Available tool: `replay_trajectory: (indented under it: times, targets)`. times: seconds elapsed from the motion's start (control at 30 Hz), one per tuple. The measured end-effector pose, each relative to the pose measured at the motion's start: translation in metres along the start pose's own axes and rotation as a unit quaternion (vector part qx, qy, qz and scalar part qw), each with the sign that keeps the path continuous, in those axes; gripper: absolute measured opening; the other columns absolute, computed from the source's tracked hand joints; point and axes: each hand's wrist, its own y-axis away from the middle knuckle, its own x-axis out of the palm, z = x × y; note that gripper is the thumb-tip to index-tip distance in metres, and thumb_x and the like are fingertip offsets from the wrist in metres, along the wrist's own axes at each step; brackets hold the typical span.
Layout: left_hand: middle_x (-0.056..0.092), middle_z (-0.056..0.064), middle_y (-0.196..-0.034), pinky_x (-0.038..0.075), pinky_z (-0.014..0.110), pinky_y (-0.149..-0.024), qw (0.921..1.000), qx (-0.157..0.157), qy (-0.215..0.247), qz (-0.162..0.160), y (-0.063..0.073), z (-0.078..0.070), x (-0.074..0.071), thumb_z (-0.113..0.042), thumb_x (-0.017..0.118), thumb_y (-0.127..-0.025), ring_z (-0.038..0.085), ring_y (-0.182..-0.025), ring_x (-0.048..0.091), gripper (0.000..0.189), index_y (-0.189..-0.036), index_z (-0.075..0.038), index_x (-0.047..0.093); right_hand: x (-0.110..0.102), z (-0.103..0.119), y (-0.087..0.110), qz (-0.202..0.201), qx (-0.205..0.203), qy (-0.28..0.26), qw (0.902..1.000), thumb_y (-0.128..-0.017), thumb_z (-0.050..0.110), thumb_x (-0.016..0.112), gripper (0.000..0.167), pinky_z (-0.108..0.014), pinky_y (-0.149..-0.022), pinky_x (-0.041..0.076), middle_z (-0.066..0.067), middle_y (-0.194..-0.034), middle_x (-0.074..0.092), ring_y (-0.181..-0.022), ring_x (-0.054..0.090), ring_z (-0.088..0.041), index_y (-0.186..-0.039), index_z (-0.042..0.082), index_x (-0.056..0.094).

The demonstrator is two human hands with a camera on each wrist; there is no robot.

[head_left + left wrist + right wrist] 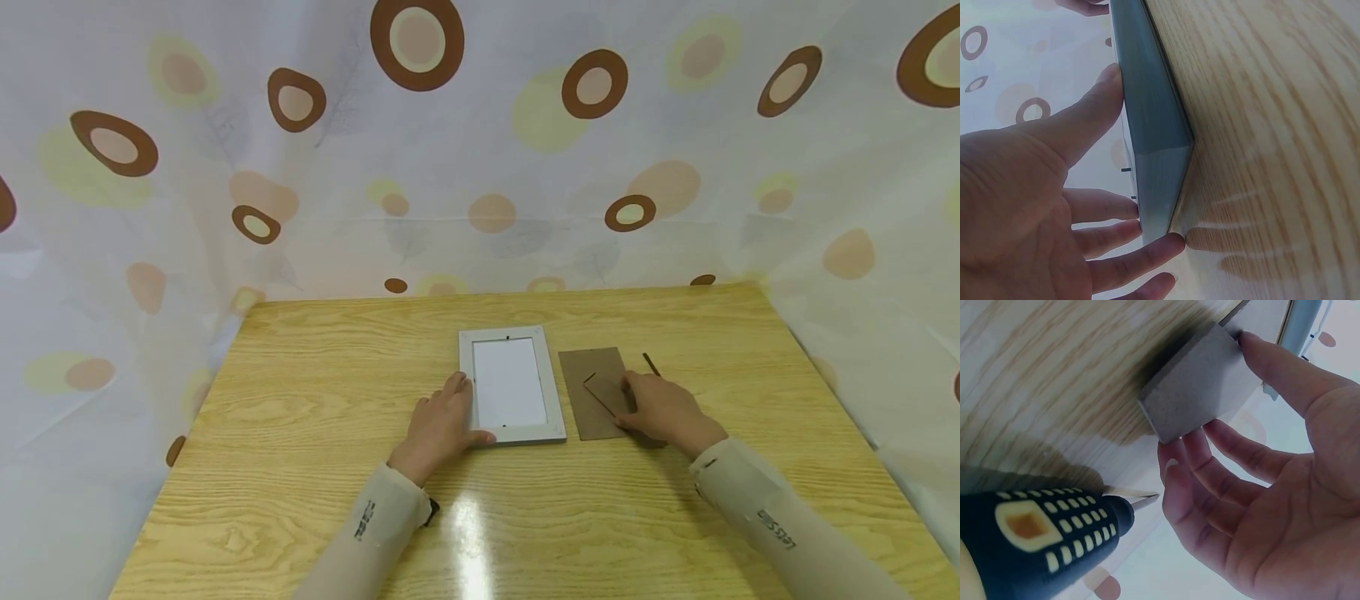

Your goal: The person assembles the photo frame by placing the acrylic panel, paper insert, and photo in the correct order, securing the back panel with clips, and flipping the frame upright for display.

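Note:
A white picture frame (557, 421) lies on the table with a white sheet (510, 383) showing inside it. At its lower left, my left hand (442, 425) rests with the thumb on the near edge and fingers along the left side. The brown backing board (585, 417) lies just right of the frame. My right hand (663, 408) reaches over that board's right side. In the right wrist view, its thumb and fingertips pinch a stiff, angled greyish-brown piece (1191, 387), which looks like the board's stand leg. My palm partly hides it in the head view.
Close by my right fingers is a tool with a black and yellow grip (1054, 534) and a short metal tip. The wood-grain table (315, 467) meets a patterned cloth (480, 167) at the back and both sides.

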Motion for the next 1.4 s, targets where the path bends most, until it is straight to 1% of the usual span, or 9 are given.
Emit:
replay_trajectory:
  times: [0.1,0.33,0.47,0.67,0.77,1.17,1.4]
  targets:
    - [0.038,0.016,-0.161,0.045,0.059,-0.107,1.0000,0.000,0.003,0.001,0.000,0.000,0.000,-0.052,0.084,-0.077,0.040,-0.136,0.052,0.099,-0.151,0.001,0.044,0.000,0.000,0.001,0.000,-0.001,-0.004,1.0000,-0.086,0.028,0.081,0.051,-0.049,-0.077,0.055,-0.022,-0.112,0.068,-0.097,0.067,-0.036,-0.120,-0.004,0.060]
    - [0.037,0.016,-0.162,0.045,0.059,-0.107,1.0000,0.002,0.002,0.001,0.000,0.000,0.002,-0.052,0.083,-0.077,0.040,-0.136,0.052,0.099,-0.151,0.001,0.043,0.000,0.000,0.002,-0.001,-0.004,-0.026,0.9997,-0.087,0.025,0.080,0.051,-0.051,-0.081,0.054,-0.024,-0.116,0.067,-0.100,0.066,-0.038,-0.121,-0.007,0.059]
    - [0.039,0.016,-0.161,0.045,0.058,-0.106,1.0000,0.004,0.001,-0.002,0.000,0.000,0.002,-0.052,0.083,-0.077,0.041,-0.134,0.054,0.099,-0.150,0.001,0.045,0.001,0.000,0.003,-0.011,-0.011,-0.031,0.9994,-0.087,0.023,0.080,0.050,-0.051,-0.082,0.054,-0.024,-0.115,0.067,-0.100,0.066,-0.038,-0.121,-0.008,0.059]
    - [0.039,0.017,-0.161,0.046,0.058,-0.106,1.0000,0.004,-0.003,-0.006,0.000,0.000,0.002,-0.052,0.084,-0.076,0.042,-0.132,0.056,0.100,-0.150,0.002,0.045,0.000,-0.001,0.004,-0.030,-0.029,-0.035,0.9985,-0.086,0.020,0.080,0.046,-0.048,-0.079,0.053,-0.022,-0.109,0.067,-0.094,0.065,-0.033,-0.118,-0.007,0.061]
    - [0.039,0.017,-0.160,0.046,0.058,-0.105,1.0000,0.004,-0.003,-0.008,0.000,-0.001,0.001,-0.053,0.084,-0.075,0.042,-0.131,0.056,0.100,-0.150,0.002,0.045,-0.001,-0.002,0.005,-0.035,-0.033,-0.039,0.9981,-0.086,0.020,0.080,0.047,-0.049,-0.079,0.053,-0.022,-0.109,0.067,-0.094,0.065,-0.033,-0.118,-0.008,0.060]
    - [0.039,0.017,-0.161,0.047,0.057,-0.105,0.9999,0.007,-0.002,-0.009,0.001,0.000,-0.001,-0.053,0.084,-0.076,0.042,-0.129,0.057,0.100,-0.150,0.002,0.045,-0.012,0.000,0.000,-0.034,-0.029,-0.041,0.9982,-0.087,0.022,0.080,0.052,-0.053,-0.084,0.054,-0.025,-0.112,0.068,-0.100,0.067,-0.039,-0.121,-0.011,0.060]
    - [0.037,0.016,-0.162,0.046,0.058,-0.106,1.0000,0.004,-0.001,-0.004,0.001,0.000,-0.001,-0.053,0.083,-0.076,0.042,-0.131,0.056,0.101,-0.151,0.001,0.044,-0.015,0.001,-0.001,-0.030,-0.019,-0.042,0.9985,-0.088,0.023,0.079,0.052,-0.052,-0.083,0.054,-0.025,-0.113,0.068,-0.101,0.066,-0.039,-0.124,-0.010,0.059]
